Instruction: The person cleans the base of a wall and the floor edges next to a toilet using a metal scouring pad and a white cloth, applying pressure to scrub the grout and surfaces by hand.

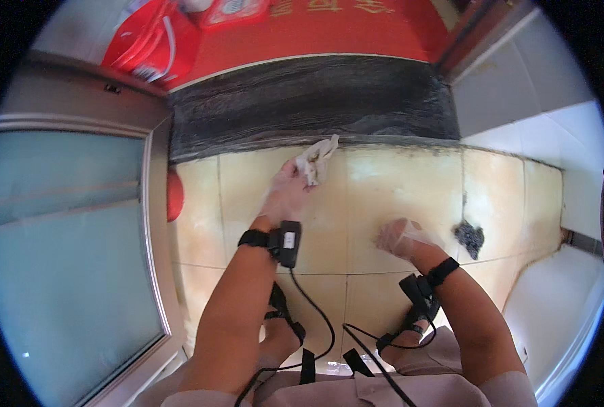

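Observation:
My left hand [289, 191], in a clear thin plastic glove, holds a crumpled, soiled white cloth or tissue [318, 158] near the front edge of the dark stone threshold [312, 102]. Beige floor tiles [312, 244] lie beneath both hands. My right hand [403, 238], gloved the same way, hangs over the tiles at right; its fingers are blurred, and whether they are curled or apart I cannot tell. To its right a dark grey scouring pad or clump of mesh [469, 239] lies on the floor.
A frosted glass door [73, 244] stands at left, with part of a red object [175, 195] beside it. Beyond the threshold are a red mat [322, 35] with yellow characters and a red bucket [154, 40]. A white fixture [556, 290] stands at right. Cables hang from my wrist devices.

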{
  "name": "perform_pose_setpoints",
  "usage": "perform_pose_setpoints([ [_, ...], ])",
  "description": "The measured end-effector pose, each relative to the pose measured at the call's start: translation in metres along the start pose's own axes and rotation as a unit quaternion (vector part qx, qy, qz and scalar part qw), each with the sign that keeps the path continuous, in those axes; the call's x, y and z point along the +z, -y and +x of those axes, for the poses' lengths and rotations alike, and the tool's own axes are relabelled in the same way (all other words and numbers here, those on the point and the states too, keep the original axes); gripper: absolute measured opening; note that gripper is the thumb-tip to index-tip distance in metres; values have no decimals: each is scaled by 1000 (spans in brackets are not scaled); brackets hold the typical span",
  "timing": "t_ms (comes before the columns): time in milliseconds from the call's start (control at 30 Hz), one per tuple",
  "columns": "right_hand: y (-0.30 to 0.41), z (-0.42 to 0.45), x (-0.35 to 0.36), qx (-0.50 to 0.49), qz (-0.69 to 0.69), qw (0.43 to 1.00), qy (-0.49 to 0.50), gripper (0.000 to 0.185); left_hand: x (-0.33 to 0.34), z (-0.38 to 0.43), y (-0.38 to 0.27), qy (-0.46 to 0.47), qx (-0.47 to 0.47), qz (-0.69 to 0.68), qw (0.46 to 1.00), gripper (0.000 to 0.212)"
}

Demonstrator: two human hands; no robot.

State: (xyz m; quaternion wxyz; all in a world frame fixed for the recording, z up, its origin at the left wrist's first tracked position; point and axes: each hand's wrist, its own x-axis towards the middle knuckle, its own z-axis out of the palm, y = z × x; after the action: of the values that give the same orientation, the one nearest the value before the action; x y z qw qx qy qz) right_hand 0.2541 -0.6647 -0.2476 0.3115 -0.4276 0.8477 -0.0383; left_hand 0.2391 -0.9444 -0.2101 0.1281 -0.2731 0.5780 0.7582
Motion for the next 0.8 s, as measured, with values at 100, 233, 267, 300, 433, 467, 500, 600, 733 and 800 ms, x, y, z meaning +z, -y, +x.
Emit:
perform_pose_setpoints([
  [100,2,-9,-32,77,75,994,-33,17,9,-10,-1,147,-10,-185,972,44],
  [233,13,-16,-67,150,236,920,-274,20,7,-14,0,220,61,7,974,49],
  [267,18,-16,-77,162,271,890,-328,22,8,-15,-1,214,13,-56,975,47],
  [300,19,-16,-82,174,304,857,-378,24,11,-17,-1,206,-37,-121,970,46],
  [433,10,-8,-97,209,580,746,-252,42,18,-18,0,236,-98,-206,945,36],
  [467,10,-13,-101,195,653,706,-192,45,19,-20,-2,244,-115,-198,943,34],
  [500,10,-17,-104,179,719,659,-131,49,24,-23,-8,253,-133,-189,939,32],
  [600,17,-13,-104,165,829,533,-47,40,32,-30,-16,306,-138,-160,928,33],
  [733,22,-8,-97,102,824,531,-167,35,33,-24,-9,368,-130,-137,910,39],
  [800,12,-5,-97,112,806,545,-199,34,34,-23,-10,361,-143,-125,913,41],
])
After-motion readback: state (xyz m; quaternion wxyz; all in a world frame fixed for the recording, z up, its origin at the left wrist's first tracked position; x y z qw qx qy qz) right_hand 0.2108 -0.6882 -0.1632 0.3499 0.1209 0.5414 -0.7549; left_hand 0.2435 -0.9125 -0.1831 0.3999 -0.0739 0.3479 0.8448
